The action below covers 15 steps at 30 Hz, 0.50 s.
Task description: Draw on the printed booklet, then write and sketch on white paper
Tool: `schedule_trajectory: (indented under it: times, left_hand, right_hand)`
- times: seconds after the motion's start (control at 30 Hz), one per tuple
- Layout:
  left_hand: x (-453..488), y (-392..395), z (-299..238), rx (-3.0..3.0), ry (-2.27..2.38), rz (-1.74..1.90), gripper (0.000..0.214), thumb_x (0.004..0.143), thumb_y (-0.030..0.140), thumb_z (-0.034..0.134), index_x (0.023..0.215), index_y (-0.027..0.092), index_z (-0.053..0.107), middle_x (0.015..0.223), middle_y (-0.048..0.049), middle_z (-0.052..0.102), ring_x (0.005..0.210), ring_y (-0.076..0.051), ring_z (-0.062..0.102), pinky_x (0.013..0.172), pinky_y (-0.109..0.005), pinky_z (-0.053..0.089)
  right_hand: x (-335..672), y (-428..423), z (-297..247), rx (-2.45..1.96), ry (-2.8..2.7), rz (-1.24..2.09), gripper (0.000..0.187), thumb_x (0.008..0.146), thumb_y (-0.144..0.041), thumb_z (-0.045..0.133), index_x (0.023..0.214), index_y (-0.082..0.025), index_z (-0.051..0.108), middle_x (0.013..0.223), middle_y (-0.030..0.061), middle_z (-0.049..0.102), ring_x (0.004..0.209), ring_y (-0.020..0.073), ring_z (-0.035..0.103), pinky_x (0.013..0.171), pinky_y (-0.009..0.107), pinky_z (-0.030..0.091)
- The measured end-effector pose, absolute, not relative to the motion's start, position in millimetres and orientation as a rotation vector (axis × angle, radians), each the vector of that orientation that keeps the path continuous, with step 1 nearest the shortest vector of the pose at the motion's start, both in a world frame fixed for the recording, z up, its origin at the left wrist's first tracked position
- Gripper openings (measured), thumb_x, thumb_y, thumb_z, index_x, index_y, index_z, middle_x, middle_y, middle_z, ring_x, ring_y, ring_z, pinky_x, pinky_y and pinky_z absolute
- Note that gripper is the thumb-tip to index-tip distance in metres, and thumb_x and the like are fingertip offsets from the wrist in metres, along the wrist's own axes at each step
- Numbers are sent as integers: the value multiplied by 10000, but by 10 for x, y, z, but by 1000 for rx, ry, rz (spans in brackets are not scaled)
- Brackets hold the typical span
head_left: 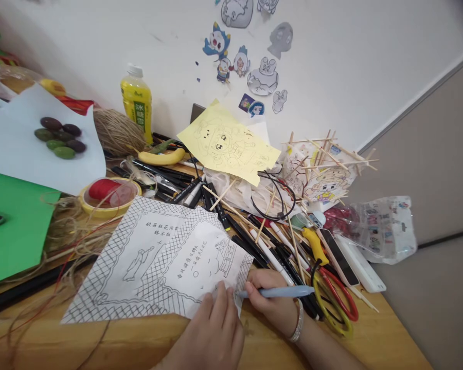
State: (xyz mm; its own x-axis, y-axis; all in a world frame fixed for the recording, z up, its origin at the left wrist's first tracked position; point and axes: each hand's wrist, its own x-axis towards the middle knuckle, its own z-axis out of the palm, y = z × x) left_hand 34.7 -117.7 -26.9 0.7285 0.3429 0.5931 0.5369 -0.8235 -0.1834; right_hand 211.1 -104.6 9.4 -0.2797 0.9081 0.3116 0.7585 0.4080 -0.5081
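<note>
A white sheet with a black line drawing (158, 262) lies on the wooden table (131, 344), a crosshatched border around a scene with handwritten characters. My left hand (212, 331) rests flat on its lower right corner, pressing the paper down. My right hand (272, 300), with a bracelet at the wrist, holds a light blue pen (281, 292) nearly level, its tip at the sheet's right corner beside my left fingers.
Black markers (231, 226), wooden sticks and red and yellow scissors (334, 300) crowd the right. A yellow drawing (227, 141), yellow bottle (137, 105), twine ball (118, 132), tape dish (108, 195), green paper (15, 221) and loose twine lie behind and left. Stickers dot the wall.
</note>
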Motion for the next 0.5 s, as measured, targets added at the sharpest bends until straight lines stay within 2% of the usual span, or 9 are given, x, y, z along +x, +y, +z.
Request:
schedule_trajectory:
  times: [0.3, 0.5]
  left_hand:
    - [343, -1201, -289, -2579, -696, -810, 278, 856, 353, 548, 906, 121, 694, 1017, -141, 716, 995, -334, 619, 864, -454, 356]
    - [327, -1206, -260, -2588, -699, -795, 273, 859, 324, 546, 935, 109, 695, 1045, -145, 711, 1007, -332, 619, 869, -449, 367]
  right_hand:
    - [2141, -1028, 41, -1376, -2047, 522, 325, 834, -233, 430, 519, -211, 353, 482, -24, 447, 466, 111, 432, 470, 228, 341]
    - [2147, -1023, 29, -1338, -1996, 611, 402, 855, -299, 464, 489, -216, 321, 455, -24, 445, 445, 116, 425, 459, 243, 341]
